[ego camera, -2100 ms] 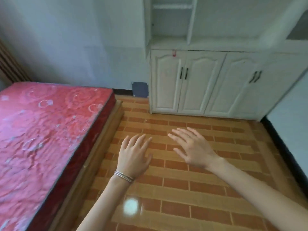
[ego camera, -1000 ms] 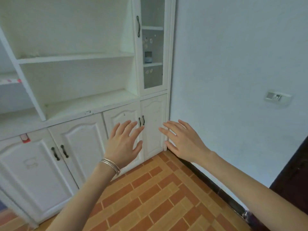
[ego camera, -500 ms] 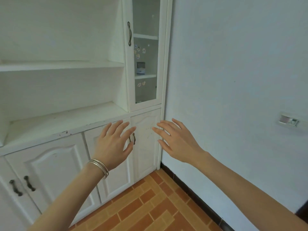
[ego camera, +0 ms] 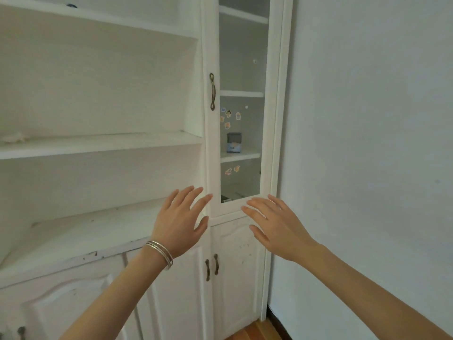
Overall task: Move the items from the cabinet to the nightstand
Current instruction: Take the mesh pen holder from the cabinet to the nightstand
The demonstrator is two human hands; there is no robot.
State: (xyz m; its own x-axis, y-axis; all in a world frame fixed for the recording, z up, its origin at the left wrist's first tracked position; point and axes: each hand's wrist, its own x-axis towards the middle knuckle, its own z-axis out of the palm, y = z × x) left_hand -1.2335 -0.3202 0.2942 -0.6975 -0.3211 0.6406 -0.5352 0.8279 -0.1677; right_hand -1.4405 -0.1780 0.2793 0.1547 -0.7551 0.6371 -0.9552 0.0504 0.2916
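cabinet (ego camera: pixel 98 148): white wall unit, fills the view ahead of both sets of fingertips. Open shelves lie left of the left fingers. The nightstand is not in view.
door (ego camera: pixel 245 57): tall glass door, looks closed. Its bottom rail runs just beyond the fingertips of both hands; contact can't be confirmed.
left hand (ego camera: pixel 177 223): fingers straight and spread, holding nothing, tips overlapping the door's left edge. Bangles (ego camera: pixel 159 253) on the wrist.
right hand (ego camera: pixel 277 228): same, splayed and empty, fingers pointing up-left at the bottom rail.
box (ego camera: pixel 234 142): small grey and blue box, likely the item to move. It stands on a shelf behind the glass, above and between the two sets of fingertips. A dark shape lower down, right behind the fingertips, is too unclear to call.
handle (ego camera: pixel 212 91): bronze pull on the door's left side, well above the left fingers. My read: we're at the approach step with nothing picked yet. Next, the left hand goes up to the pull and swings the door open, then the right reaches in for the box.
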